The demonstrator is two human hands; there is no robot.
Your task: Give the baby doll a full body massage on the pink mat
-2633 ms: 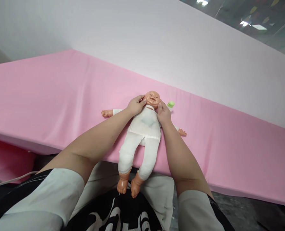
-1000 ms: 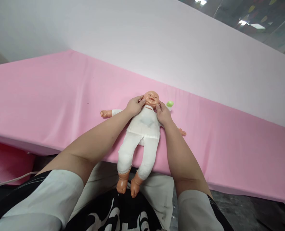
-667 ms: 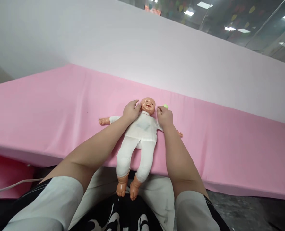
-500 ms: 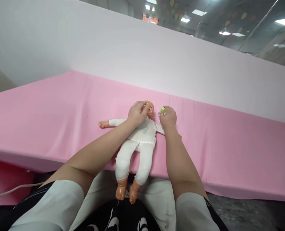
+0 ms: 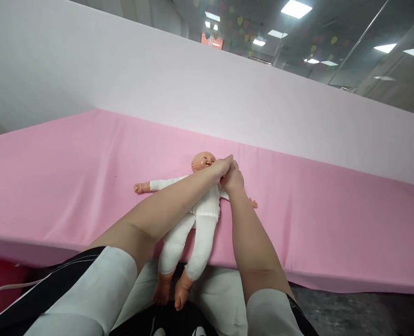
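Both hands [image 5: 228, 171] meet beside the doll [image 5: 196, 210], fingers' hold hidden; its legs overhang the table edge [image 5: 88, 242]

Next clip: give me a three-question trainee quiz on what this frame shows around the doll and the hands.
1. True or false: the doll lies face up on the pink sheet.
2. Where do the left hand and right hand meet? A) at the doll's feet B) just right of the doll's head C) on the outstretched arm
3. Fill in: the doll's feet hang past the sheet's near ____.

Key: 1 true; 2 B; 3 edge.
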